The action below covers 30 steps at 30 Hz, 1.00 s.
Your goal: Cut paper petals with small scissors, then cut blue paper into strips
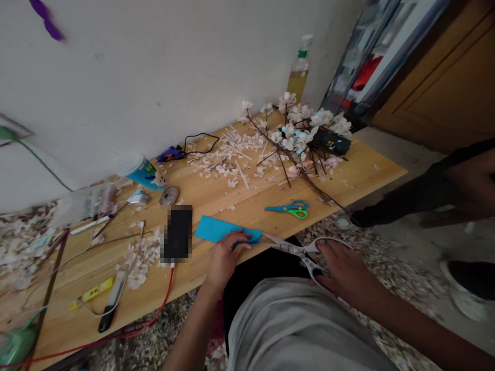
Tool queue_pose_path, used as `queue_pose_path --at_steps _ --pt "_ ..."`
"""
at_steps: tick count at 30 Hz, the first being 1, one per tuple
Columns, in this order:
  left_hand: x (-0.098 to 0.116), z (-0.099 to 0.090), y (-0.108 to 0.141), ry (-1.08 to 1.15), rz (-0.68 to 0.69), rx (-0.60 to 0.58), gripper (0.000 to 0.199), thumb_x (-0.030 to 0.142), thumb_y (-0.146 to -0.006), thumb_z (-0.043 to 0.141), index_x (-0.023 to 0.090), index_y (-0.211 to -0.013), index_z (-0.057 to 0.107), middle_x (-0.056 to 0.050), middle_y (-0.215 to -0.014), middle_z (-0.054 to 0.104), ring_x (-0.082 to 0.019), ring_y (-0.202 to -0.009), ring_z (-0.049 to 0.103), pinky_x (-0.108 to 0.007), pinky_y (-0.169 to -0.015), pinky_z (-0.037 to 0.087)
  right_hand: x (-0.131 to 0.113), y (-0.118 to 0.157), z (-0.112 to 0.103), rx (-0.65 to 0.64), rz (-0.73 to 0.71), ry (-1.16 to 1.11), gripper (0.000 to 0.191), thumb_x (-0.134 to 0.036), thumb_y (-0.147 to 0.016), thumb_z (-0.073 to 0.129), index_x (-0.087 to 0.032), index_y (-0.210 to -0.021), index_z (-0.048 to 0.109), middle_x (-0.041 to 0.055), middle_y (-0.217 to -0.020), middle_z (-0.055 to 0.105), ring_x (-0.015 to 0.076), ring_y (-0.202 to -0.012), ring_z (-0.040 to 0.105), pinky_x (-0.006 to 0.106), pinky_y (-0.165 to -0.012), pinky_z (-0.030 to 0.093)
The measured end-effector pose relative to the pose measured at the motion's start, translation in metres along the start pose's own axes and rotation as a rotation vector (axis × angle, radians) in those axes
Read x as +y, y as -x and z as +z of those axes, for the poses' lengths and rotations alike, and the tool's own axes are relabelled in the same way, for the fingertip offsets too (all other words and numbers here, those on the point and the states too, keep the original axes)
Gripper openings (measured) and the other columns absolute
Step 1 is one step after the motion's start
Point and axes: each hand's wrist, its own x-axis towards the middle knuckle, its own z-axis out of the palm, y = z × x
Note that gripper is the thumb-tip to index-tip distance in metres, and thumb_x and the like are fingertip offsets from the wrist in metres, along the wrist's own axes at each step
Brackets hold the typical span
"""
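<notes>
A folded blue sheet lies near the front edge of the wooden table, and my left hand holds its right part with the fingers closed on it. Large metal scissors are in my right hand, its fingers through the handles. Their blades are parted and point left, with the tips at the right end of the blue sheet. Behind them on the table rests a smaller pair of blue and green scissors.
A phone with a red cable, a cup, a glue gun, a yellow cutter and scattered petals lie around. Flowering branches and a bottle stand behind. At the right, a person's leg shows.
</notes>
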Motion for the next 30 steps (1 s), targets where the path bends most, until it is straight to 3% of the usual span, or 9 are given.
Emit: queue_pose_path --at_steps 7,17,23,28,30 --pt "0.006 -0.003 -0.006 0.163 -0.171 0.016 0.010 0.026 -0.081 0.066 0.023 -0.074 0.072 -0.004 -0.097 0.076 -0.023 -0.114 0.062 -0.042 -0.104 0.043 0.014 0.007 -0.002 0.005 0.006 0.018 0.044 -0.035 -0.078 0.061 -0.014 -0.114 0.051 0.0149 -0.111 0.060 0.0324 -0.106 0.056 0.042 -0.087 0.044" --pt "0.005 0.002 -0.006 0.164 -0.206 0.039 0.008 0.024 -0.079 0.067 0.022 -0.071 0.070 -0.005 -0.092 0.077 -0.025 -0.115 0.062 -0.042 -0.101 0.046 0.009 -0.002 -0.005 -0.010 -0.014 0.022 0.041 -0.034 -0.078 0.063 -0.015 -0.112 0.051 0.0145 -0.109 0.060 0.0324 -0.103 0.057 0.041 -0.083 0.045" --pt "-0.004 0.009 0.000 0.039 -0.100 0.074 0.008 0.026 -0.086 0.063 0.022 -0.083 0.069 -0.005 -0.099 0.075 -0.023 -0.116 0.061 -0.043 -0.101 0.046 0.003 -0.019 0.000 -0.032 -0.006 0.004 0.042 -0.038 -0.077 0.067 -0.015 -0.108 0.052 0.0144 -0.106 0.060 0.0328 -0.102 0.057 0.041 -0.085 0.045" --pt "0.001 0.006 0.007 -0.256 0.164 -0.031 0.016 0.034 -0.090 0.058 0.022 -0.094 0.068 -0.004 -0.113 0.071 -0.022 -0.122 0.054 -0.042 -0.104 0.043 -0.002 -0.030 0.000 -0.018 0.006 0.020 0.047 -0.040 -0.077 0.069 -0.015 -0.113 0.051 0.0140 -0.109 0.059 0.0335 -0.104 0.056 0.042 -0.087 0.044" --pt "0.005 0.006 0.008 -0.407 0.248 -0.060 0.028 0.043 -0.088 0.058 0.021 -0.105 0.066 -0.007 -0.121 0.067 -0.025 -0.123 0.052 -0.045 -0.105 0.040 -0.004 -0.033 0.000 -0.018 0.005 0.028 0.046 -0.036 -0.078 0.069 -0.014 -0.115 0.051 0.0137 -0.109 0.059 0.0325 -0.104 0.056 0.041 -0.087 0.045"
